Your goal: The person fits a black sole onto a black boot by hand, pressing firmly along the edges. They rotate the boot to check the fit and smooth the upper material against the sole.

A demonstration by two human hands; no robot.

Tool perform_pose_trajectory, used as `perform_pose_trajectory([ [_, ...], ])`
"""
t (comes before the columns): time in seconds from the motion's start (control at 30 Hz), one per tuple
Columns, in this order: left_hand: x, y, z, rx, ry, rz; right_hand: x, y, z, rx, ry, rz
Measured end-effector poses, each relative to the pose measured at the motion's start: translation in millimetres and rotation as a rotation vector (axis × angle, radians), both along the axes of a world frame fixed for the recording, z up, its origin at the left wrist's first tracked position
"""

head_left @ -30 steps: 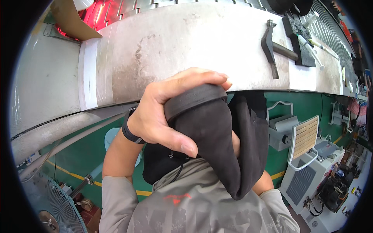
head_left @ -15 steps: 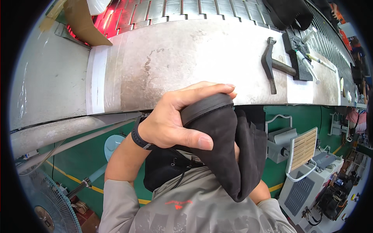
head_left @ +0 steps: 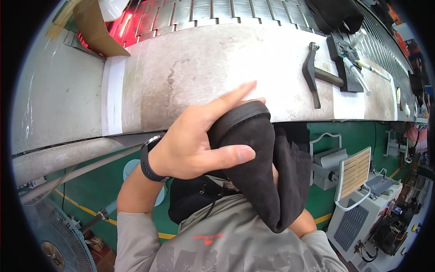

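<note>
A dark suede boot [head_left: 254, 181] with a black sole edge is held over my lap, just in front of the table's near edge. Its sole end points up and its shaft is folded on the right. My left hand [head_left: 188, 140] lies along the sole end with fingers spread. The thumb rests on the suede, and the blurred index finger stands off the boot above the sole. Another fingertip shows behind the sole. My right hand [head_left: 275, 175] grips the boot from behind, between upper and shaft; only a sliver of skin shows, and most fingers are hidden.
On the pale table [head_left: 204, 59], a hammer [head_left: 311, 75] lies at right, its handle against a black block [head_left: 346, 68] with syringes [head_left: 357, 75] beside it. A slatted metal conveyor [head_left: 226, 11] runs behind, with another black boot [head_left: 340, 16]. A fan [head_left: 56, 240] stands lower left.
My left hand has loosened on the sole end: the index finger has lifted up and away, and the wrist has shifted left. The boot has tilted slightly; my right hand stays behind it.
</note>
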State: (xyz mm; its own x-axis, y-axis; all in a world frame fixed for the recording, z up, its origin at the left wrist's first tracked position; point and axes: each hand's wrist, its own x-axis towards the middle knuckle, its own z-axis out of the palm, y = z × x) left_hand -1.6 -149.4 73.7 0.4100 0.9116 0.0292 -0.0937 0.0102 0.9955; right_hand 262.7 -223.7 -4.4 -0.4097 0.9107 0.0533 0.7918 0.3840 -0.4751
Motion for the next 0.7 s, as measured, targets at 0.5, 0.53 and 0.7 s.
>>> perform_pose_trajectory([
  [0.5, 13.3, 17.2, 17.3, 0.215, 0.132, -0.048, -4.8, 9.3, 31.4, -1.126, 1.025, -0.145],
  [0.53, 14.5, 16.5, 14.6, 0.216, 0.119, -0.06, -4.2, 10.0, 33.2, -1.167, 1.053, -0.159],
  [0.7, 22.2, 18.2, 11.4, 0.016, -0.043, -0.043, -30.9, 12.8, 52.6, -1.308, 0.997, -0.371],
])
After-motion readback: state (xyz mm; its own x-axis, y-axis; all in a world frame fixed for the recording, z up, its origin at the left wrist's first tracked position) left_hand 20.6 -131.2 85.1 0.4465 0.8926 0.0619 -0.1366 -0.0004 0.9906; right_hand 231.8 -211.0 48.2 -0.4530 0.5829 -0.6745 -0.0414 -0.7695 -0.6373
